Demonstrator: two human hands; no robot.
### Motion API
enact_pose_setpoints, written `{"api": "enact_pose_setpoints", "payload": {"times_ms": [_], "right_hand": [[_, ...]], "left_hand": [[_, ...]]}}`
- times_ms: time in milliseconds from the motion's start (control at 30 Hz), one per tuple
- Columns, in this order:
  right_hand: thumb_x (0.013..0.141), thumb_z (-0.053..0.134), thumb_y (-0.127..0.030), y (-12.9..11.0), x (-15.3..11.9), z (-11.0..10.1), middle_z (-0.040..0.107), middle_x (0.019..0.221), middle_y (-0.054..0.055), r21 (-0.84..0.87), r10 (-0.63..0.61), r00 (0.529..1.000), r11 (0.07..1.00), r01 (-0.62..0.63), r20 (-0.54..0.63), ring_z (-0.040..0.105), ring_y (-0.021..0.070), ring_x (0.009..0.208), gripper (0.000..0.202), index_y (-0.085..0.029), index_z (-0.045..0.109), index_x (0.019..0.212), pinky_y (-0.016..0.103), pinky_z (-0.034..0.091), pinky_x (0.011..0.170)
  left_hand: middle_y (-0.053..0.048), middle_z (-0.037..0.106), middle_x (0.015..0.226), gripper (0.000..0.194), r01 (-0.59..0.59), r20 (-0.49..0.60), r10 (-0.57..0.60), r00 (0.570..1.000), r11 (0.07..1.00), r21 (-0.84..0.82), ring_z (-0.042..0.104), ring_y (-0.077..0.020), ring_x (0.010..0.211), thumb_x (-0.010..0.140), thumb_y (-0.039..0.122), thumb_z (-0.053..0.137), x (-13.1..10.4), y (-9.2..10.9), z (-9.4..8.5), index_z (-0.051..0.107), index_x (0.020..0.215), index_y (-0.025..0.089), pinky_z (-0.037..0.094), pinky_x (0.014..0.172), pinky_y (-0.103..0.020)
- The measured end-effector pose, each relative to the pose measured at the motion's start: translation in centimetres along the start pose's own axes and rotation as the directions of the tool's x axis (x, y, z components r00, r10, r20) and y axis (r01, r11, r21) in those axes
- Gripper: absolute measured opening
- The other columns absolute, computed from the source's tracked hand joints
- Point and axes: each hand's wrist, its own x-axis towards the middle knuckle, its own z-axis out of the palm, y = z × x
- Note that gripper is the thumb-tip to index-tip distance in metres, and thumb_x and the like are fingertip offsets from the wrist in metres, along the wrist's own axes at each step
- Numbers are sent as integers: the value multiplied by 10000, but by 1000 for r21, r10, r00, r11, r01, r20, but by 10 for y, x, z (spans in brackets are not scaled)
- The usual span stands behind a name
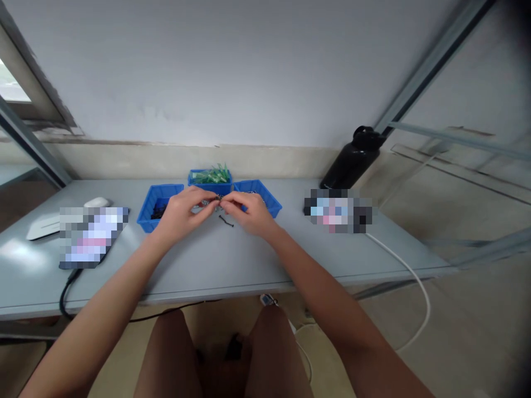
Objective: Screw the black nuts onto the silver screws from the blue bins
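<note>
My left hand (185, 210) and my right hand (248, 211) meet fingertip to fingertip over the grey table (215, 260), pinching a small metal part (218, 203) between them. The part is too small to make out clearly. A dark screw (226, 221) lies on the table just below my fingers. Behind my hands stand three blue bins: the left bin (155, 208) holds dark small parts, the middle bin (209, 179) holds green plastic pieces, and the right bin (263, 197) is partly hidden by my right hand.
A black bottle (352, 159) leans at the back right. A white cable (409, 276) runs off the right edge. A white mouse (96, 202) and a flat white device (41, 228) sit at the left, with a black cable (66, 290) hanging down.
</note>
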Motion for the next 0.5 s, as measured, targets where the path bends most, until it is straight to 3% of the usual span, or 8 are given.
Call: {"api": "enact_pose_setpoints", "payload": {"times_ms": [200,500], "right_hand": [[948,461,-414,1,-1,-1,615,679,-4,12,7,1000,1000,-7,28,481,103,589,313,-182,642,842,242,371,588],[918,508,-398,1,-1,-3,595,676,-6,156,84,995,984,-91,51,511,103,604,262,-171,623,854,238,399,592]], "left_hand": [[-26,704,760,206,-30,73,26,997,998,48,617,-153,740,916,326,542,-1,-4,3,706,906,201,479,683,-280],[-36,713,803,234,-91,55,87,995,993,76,624,-159,775,936,347,530,-1,-7,3,723,950,217,499,747,-311]]}}
